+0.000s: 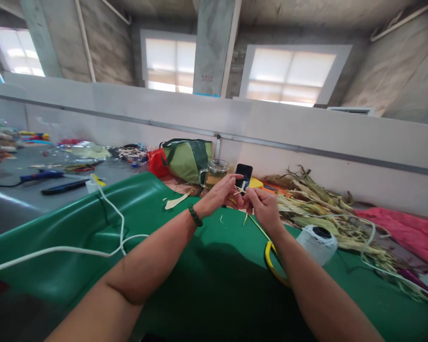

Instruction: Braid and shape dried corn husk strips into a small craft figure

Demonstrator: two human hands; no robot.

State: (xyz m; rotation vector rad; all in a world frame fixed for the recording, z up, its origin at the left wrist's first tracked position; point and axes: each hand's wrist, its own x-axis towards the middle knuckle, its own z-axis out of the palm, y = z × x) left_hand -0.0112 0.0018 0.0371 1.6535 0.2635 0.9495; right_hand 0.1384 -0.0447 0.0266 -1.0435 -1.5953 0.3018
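Note:
My left hand [219,194], with a green bead bracelet [195,215] at its wrist, and my right hand [266,206] meet over the far part of the green mat [214,266]. Between their fingertips is a small pale strip [239,190] that looks like corn husk. The fingers of my right hand pinch one end. My left hand holds the other side with its index finger stretched out; some of its fingers are hidden. Just behind the hands stand a phone [244,173] and a glass mug [216,173] of yellowish liquid.
Dried corn husks [317,204] are heaped to the right, beside a white spool [316,244] and pink cloth [406,232]. Yellow-handled scissors [271,259] lie near my right forearm. A white cable [74,249] crosses on the left. A green bag [187,159] stands behind.

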